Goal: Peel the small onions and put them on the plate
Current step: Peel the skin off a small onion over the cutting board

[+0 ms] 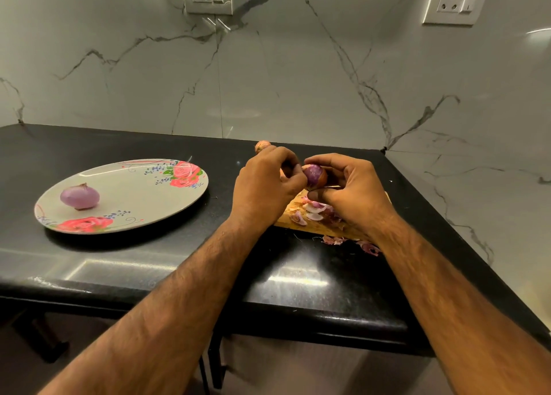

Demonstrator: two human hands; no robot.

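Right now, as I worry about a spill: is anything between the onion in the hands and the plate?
Nothing visible does: only bare counter lies between the held onion and the plate, where one peeled onion sits.

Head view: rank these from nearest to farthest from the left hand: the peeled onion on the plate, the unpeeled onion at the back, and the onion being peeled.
1. The onion being peeled: held between the left hand and right hand.
2. The unpeeled onion: on the counter just behind the left hand.
3. The peeled onion: far left, on the plate.
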